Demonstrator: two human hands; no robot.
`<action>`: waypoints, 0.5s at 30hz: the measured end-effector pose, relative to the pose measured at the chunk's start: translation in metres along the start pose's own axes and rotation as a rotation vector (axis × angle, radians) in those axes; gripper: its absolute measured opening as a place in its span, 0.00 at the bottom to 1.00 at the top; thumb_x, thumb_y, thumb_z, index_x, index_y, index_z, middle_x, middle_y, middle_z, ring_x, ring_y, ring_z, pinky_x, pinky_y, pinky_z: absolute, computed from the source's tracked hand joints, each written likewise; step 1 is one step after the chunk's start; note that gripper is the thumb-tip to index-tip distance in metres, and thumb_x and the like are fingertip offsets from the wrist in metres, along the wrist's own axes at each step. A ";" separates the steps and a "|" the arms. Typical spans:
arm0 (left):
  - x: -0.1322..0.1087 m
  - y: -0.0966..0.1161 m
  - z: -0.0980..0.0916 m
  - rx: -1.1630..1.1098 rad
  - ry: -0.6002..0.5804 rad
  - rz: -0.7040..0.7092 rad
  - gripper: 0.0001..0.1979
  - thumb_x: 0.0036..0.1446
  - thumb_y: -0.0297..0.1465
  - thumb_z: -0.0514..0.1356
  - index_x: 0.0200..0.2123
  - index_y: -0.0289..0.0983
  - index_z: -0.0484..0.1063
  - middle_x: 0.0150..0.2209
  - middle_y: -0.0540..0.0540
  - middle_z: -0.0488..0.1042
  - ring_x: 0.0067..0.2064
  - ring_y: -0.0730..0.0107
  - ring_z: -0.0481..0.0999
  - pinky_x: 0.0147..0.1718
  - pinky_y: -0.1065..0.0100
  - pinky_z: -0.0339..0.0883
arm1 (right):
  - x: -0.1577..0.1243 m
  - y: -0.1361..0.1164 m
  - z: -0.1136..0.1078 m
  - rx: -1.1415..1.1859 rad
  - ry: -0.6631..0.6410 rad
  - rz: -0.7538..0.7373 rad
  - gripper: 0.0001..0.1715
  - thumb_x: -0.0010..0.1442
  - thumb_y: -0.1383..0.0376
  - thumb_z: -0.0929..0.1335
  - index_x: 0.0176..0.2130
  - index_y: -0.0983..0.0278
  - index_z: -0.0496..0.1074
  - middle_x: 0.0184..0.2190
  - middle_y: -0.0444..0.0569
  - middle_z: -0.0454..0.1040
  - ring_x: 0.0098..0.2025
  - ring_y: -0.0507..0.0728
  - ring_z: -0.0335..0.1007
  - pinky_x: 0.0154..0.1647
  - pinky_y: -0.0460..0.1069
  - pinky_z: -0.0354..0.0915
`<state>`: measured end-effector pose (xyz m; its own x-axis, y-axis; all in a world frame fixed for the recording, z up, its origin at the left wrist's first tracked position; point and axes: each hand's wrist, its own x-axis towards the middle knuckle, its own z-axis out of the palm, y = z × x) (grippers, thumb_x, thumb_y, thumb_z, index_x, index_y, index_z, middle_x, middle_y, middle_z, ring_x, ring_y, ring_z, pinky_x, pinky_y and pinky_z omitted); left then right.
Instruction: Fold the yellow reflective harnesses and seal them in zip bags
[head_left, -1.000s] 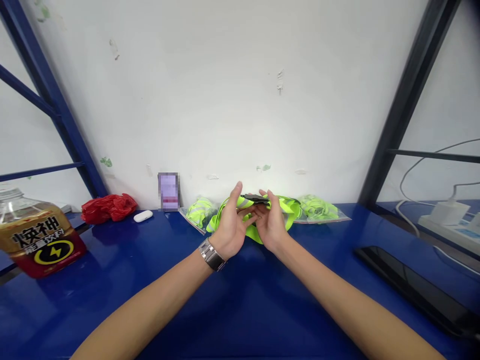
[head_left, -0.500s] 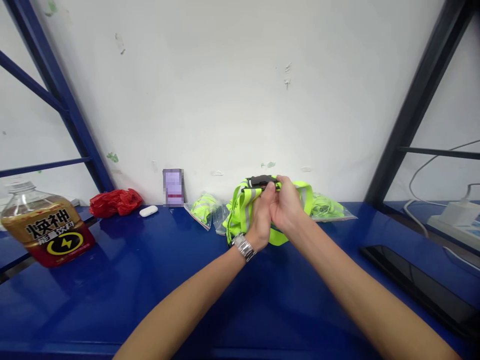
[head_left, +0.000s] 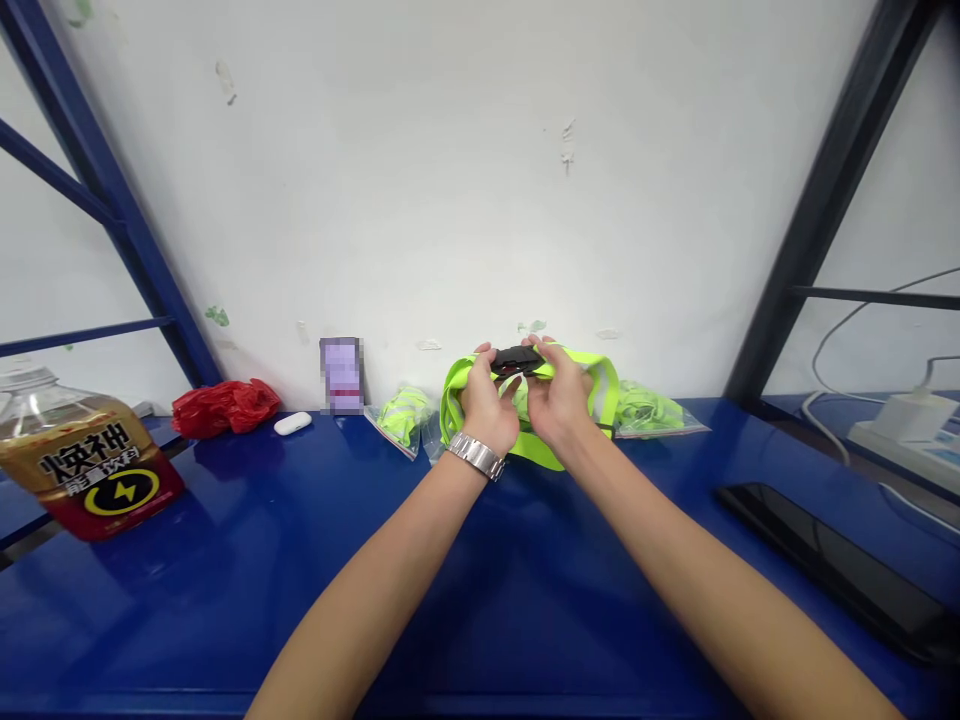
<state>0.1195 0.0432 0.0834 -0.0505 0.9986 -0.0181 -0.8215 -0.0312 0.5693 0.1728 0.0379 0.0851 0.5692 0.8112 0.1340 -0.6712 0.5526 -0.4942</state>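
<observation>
Both of my hands hold a neon yellow reflective strap [head_left: 456, 400] with a black plastic buckle [head_left: 517, 359], raised above the blue table near the wall. My left hand [head_left: 487, 403], with a metal watch on its wrist, grips the buckle's left end. My right hand [head_left: 561, 398] pinches the buckle's right end. The strap loops down around both hands onto the table.
Bagged neon straps lie by the wall, one bag [head_left: 403, 416] left of my hands and another [head_left: 651, 410] to the right. Further left are a white earbud case [head_left: 292, 424], a red plastic bag [head_left: 222, 407] and a drink bottle [head_left: 82, 465]. A black phone [head_left: 825, 560] and a power strip [head_left: 904, 428] lie right.
My hands came together on the buckle, lifted it with the strap, then spread slightly to hold it by both ends.
</observation>
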 end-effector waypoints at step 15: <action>0.001 0.019 -0.070 0.639 -0.109 0.213 0.09 0.47 0.25 0.55 0.32 0.38 0.72 0.37 0.46 0.75 0.40 0.66 0.74 0.45 0.64 0.66 | -0.013 0.000 -0.080 -0.762 -0.131 -0.168 0.10 0.50 0.68 0.67 0.37 0.61 0.69 0.32 0.44 0.77 0.44 0.55 0.73 0.52 0.54 0.62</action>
<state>0.0641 0.0402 0.0371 -0.0886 0.9733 0.2118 -0.3015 -0.2289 0.9256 0.2033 0.0125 0.0145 0.5420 0.7706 0.3354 -0.0444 0.4247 -0.9042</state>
